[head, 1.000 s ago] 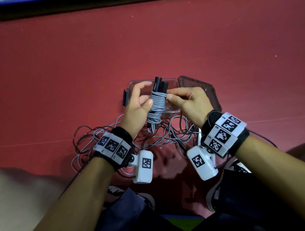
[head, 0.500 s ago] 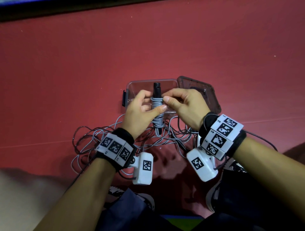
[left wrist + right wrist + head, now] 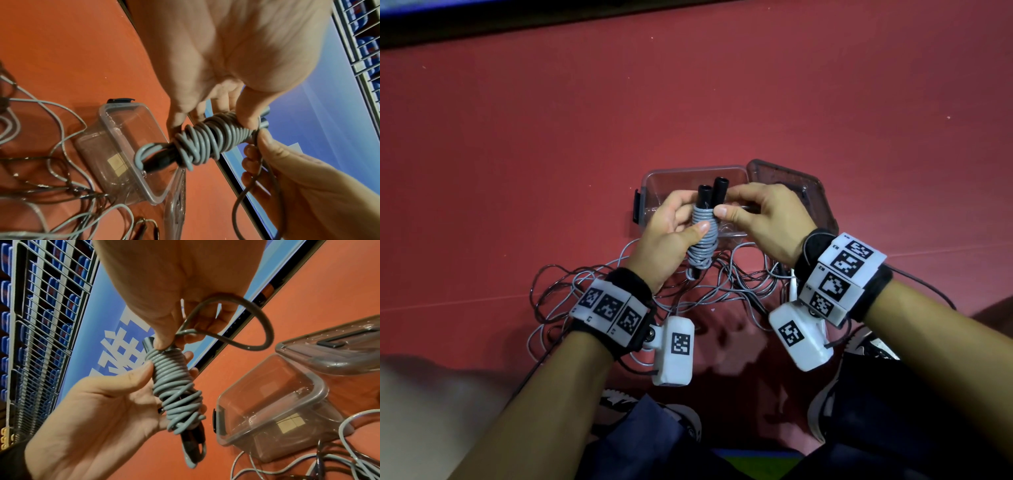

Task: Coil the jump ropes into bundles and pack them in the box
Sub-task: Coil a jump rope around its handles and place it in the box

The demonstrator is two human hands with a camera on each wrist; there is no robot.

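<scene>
Just on the person's side of the clear plastic box (image 3: pixel 693 176), which sits open on the red floor (image 3: pixel 517 154) with its lid (image 3: pixel 808 178) beside it, loose ropes (image 3: pixel 722 291) lie tangled. Above the box's near rim, the left hand (image 3: pixel 671 233) holds the grey coiled bundle (image 3: pixel 703 236), thumb pressed on the wraps; the right hand (image 3: pixel 763 219) pinches the free loop at the top by the two black handles (image 3: pixel 712 195). Judged light and springy: coils may unwind, so grip mid-bundle across wraps.
</scene>
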